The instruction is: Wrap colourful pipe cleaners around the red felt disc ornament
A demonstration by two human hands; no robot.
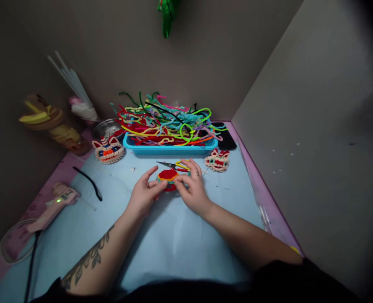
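Between my two hands is a small rounded pipe-cleaner piece (pixel 168 174), with a red middle, an orange band, a teal edge and more red underneath. My left hand (pixel 144 191) grips its left side, thumb in front and index finger raised. From the right, my right hand (pixel 193 188) pinches its edge with thumb and index finger, the other fingers lifted. Just behind the piece lie scissors (pixel 171 165) with dark pointed blades and yellow and red handles, partly covered by my right hand.
A blue tray (pixel 170 150) heaped with colourful pipe cleaners (pixel 164 122) stands at the back. Lion-head figures (pixel 109 151) (pixel 218 160) flank it. A pink glue gun (pixel 55 207) with its cord and a black curved strip (pixel 90 185) lie left. A metal bowl (pixel 102 127) and phone (pixel 228 139) sit behind.
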